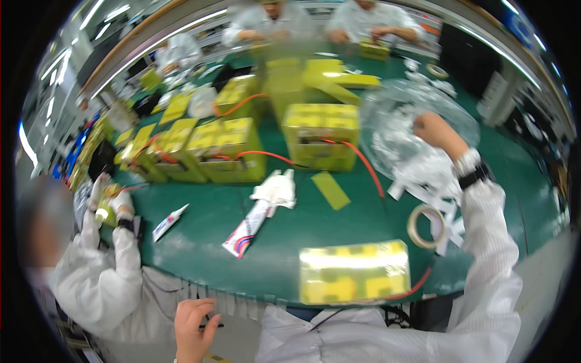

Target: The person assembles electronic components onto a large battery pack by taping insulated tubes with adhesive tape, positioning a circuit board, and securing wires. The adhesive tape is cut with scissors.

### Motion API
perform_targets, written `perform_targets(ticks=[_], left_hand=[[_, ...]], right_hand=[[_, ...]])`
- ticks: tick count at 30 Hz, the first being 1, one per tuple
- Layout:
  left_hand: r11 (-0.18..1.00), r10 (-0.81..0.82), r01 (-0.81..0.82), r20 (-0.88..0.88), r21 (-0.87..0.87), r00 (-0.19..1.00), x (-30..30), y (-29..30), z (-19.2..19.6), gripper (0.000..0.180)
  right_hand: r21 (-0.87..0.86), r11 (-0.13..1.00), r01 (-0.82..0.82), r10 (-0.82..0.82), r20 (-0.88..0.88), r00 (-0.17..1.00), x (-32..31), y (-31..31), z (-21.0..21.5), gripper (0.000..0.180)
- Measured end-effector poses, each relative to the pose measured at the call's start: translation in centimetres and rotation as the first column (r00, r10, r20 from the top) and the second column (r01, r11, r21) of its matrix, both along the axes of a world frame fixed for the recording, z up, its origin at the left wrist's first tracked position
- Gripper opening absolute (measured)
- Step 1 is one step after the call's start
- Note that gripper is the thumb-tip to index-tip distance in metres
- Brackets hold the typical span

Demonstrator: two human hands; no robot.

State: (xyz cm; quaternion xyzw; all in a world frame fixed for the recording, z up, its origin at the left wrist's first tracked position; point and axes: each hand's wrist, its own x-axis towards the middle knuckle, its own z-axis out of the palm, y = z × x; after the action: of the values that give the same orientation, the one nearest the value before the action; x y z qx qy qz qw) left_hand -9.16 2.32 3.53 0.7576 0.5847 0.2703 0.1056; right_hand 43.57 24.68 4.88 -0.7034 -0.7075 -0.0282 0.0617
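Note:
My right hand [433, 130] is over the large clear plastic bag [387, 100] at the right, its fingers curled together at the white scraps [396, 130] inside; what they pinch, if anything, is hidden. Below the table's front edge, my left hand [195, 327] hangs with thumb and fingers apart, holding nothing. In front of me lies a yellow-wrapped battery pack [354, 275] with a glossy top and a red wire [417, 284] at its right end. A roll of cream tape [413, 227] rests beyond it, beside white strips [448, 227].
Several yellow battery packs [321, 136] with red wires stand across the green table [206, 224]. Nearer are a large tube [247, 233], a white glove [277, 189], a small tube [170, 222] and a yellow strip [331, 190]. A co-worker [103, 284] works at the left; others sit opposite.

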Motion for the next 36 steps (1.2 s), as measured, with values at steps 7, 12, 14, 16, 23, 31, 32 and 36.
perform_targets(ticks=[7, 12, 14, 16, 23, 31, 32, 36], left_hand=[[0.989, -0.082, 0.084, -0.022, 0.122, 0.996, -3.6, 0.9, 1.8, 0.01], [0.984, 0.002, -0.017, 0.089, 0.176, 0.996, -5.7, 3.8, 5.6, 0.013], [0.97, 0.092, -0.159, 0.326, 0.183, 0.941, -6.7, 8.2, 7.3, 0.008], [0.971, 0.024, -0.119, 0.413, 0.208, 0.91, -8.2, 13.3, 10.2, 0.009], [0.983, 0.017, -0.096, 0.448, 0.155, 0.894, -12.8, 23.1, 14.8, 0.026], [0.998, -0.061, 0.06, 0.312, 0.011, 0.948, -12.9, 24.1, 13.4, 0.03], [0.997, -0.076, 0.065, 0.248, 0.052, 0.966, -12.5, 25.5, 13.8, 0.028], [0.973, -0.062, 0.109, -0.225, 0.204, 0.972, -9.2, 35.8, 13.9, 0.025]], right_hand=[[0.187, 0.945, -0.268, 0.315, -0.299, 0.901, -8.3, 3.2, 2.2, 0.016], [0.239, 0.957, -0.166, 0.258, -0.433, 0.864, -10.1, 6.2, 6.1, 0.029], [0.283, 0.944, -0.17, 0.282, -0.423, 0.861, -9.9, 6.1, 5.7, 0.031], [0.302, 0.933, -0.195, 0.31, -0.405, 0.86, -10.3, 5.9, 4.6, 0.033], [0.28, 0.945, -0.172, 0.268, -0.354, 0.896, -9.7, -2.2, 4.8, 0.025], [0.291, 0.954, -0.069, 0.194, -0.425, 0.884, -11.5, -2.1, 7.9, 0.022], [0.127, 0.987, -0.099, 0.148, -0.484, 0.863, -13.0, -1.6, 9.1, 0.02], [0.22, 0.938, -0.268, 0.328, -0.312, 0.892, -16.6, -3.3, 9.2, 0.014]])
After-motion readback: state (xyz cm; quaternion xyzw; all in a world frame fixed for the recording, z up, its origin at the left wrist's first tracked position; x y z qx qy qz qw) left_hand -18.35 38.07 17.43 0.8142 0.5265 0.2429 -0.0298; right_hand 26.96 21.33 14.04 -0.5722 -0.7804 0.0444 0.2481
